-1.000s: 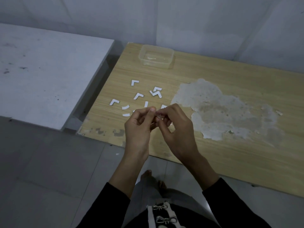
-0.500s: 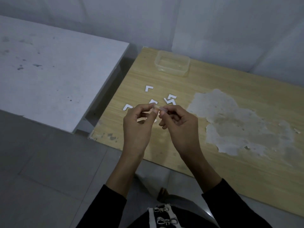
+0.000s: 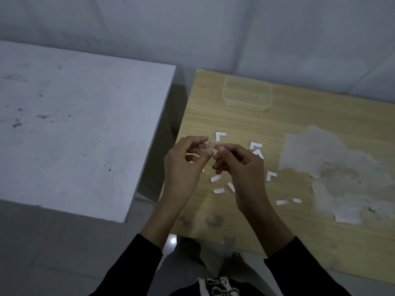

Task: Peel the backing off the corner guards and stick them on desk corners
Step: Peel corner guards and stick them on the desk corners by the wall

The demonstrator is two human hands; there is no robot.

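A grey counter (image 3: 74,124) is seen at left beside a wooden counter (image 3: 310,129); a clear plastic tub (image 3: 248,97) is set near its far edge; the left hand (image 3: 181,167) and right hand (image 3: 241,167) are held above its left part, both pinched on a small clear corner guard (image 3: 210,145); white L-shaped pieces (image 3: 220,136) and strips (image 3: 218,190) are scattered beneath.

A bare, dim room, perhaps a plain workroom. A worn wooden table (image 3: 320,129) with peeling veneer stands beside a stained white table (image 3: 74,124). Grey walls (image 3: 192,28) rise behind, over a tiled floor (image 3: 53,253).
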